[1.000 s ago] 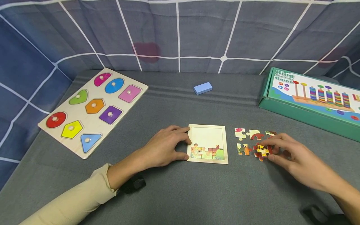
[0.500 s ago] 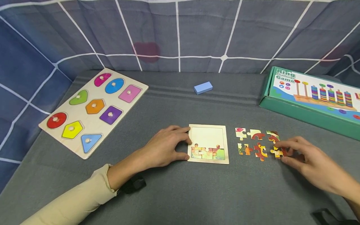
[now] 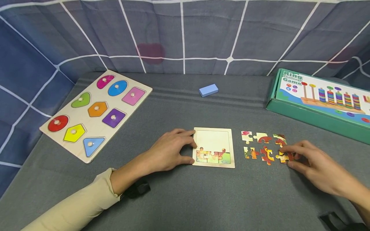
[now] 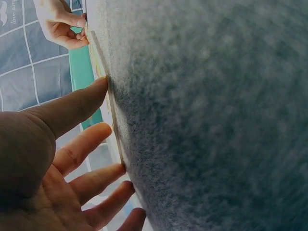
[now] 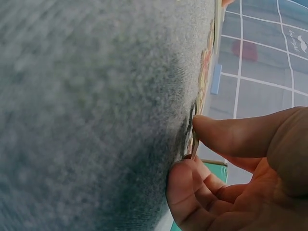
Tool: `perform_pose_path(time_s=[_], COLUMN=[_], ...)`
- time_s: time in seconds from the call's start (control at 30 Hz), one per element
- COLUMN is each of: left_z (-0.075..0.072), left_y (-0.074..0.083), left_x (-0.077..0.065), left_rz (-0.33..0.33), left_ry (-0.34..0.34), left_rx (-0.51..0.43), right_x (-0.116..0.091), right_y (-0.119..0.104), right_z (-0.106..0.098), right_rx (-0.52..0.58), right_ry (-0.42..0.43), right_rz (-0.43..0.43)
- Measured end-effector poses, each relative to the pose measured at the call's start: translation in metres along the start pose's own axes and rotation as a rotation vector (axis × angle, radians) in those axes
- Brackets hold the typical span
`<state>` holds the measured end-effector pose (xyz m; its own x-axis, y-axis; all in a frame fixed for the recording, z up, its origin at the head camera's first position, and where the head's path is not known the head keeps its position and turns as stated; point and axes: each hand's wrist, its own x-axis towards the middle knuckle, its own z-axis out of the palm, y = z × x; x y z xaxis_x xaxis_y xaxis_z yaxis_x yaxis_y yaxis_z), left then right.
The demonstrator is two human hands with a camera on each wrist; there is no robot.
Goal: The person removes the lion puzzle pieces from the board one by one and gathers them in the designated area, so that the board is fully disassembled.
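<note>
The right hand (image 3: 313, 169) pinches a yellow puzzle piece (image 3: 281, 157) between thumb and fingers. Compared with one second ago, it is farther right, uncovering the red-yellow piece (image 3: 267, 156) left of these fingertips; I judge it is not yet fitted. The left hand (image 3: 169, 150), fingers apart, touches the puzzle board (image 3: 213, 138). Fingers hide the held piece's right part.

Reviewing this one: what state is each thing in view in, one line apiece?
Puzzle tray, partly filled: bottom row fitted, upper part bare.
Held puzzle piece, pinched by the right hand, outside the tray.
Other five pieces, loose on the grey cloth.
Shape board, full: all nine knobbed shapes seated.
Ring Challenge Game box, closed.
Blue block, lying loose.
Left hand, fingers touching the tray's left edge.
</note>
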<state>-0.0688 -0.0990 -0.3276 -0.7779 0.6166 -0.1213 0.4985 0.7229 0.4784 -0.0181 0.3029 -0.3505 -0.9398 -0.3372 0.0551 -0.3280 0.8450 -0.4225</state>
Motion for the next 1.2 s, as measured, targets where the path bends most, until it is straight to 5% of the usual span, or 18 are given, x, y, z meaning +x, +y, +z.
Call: perform_pose_path(time_s=[0.37,0.83,1.2], left_z=[0.000,0.000,0.000], left_y=[0.000,0.000,-0.001], left_x=[0.000,0.000,-0.001], left_rz=[0.000,-0.002,0.004], left_ry=[-0.002,-0.006,-0.003], left_rx=[-0.002,-0.002,0.001], right_x=[0.001,0.007,0.034], right_y=[-0.004,-0.023,-0.062], right_z=[0.001,0.001,0.009], right_rx=[-0.030,0.094,0.190], right_ry=[-0.080,0.040,-0.006], right_rz=[0.080,0.046,-0.139])
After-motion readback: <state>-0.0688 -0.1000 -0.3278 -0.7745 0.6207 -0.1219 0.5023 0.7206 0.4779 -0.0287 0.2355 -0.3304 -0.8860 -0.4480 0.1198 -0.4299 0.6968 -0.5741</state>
